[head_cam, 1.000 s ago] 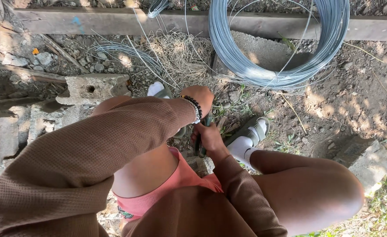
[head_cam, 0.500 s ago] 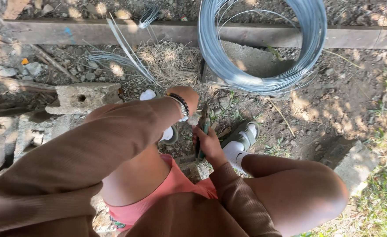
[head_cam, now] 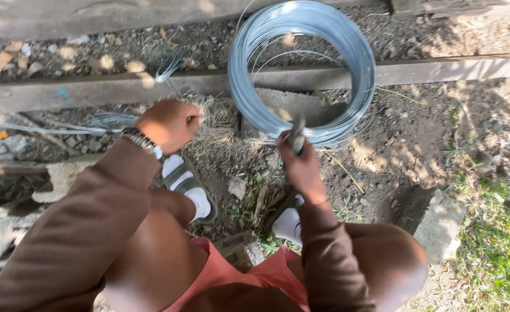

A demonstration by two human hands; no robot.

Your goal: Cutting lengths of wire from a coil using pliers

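Squatting on dirt, the left hand [head_cam: 168, 123] clenches thin grey wire strands [head_cam: 166, 69]; at three o'clock, the right hand [head_cam: 301, 166] grips what appears to be pliers [head_cam: 297, 134] against the large silver wire coil [head_cam: 303, 69].

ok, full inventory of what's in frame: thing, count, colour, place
wire coil: one, silver-grey, upright on the ground, top centre
cut wire bundle: one, silver-grey, lying at left
wooden plank: one, grey-brown, across the ground behind the coil
concrete blocks: two seen, grey, lower right and lower left
grass: green patch, right edge
sandals: two, dark, over white socks
left hand: closed on thin wire strands, beaded bracelet at the wrist
right hand: grips a dark tool at the coil's lower edge
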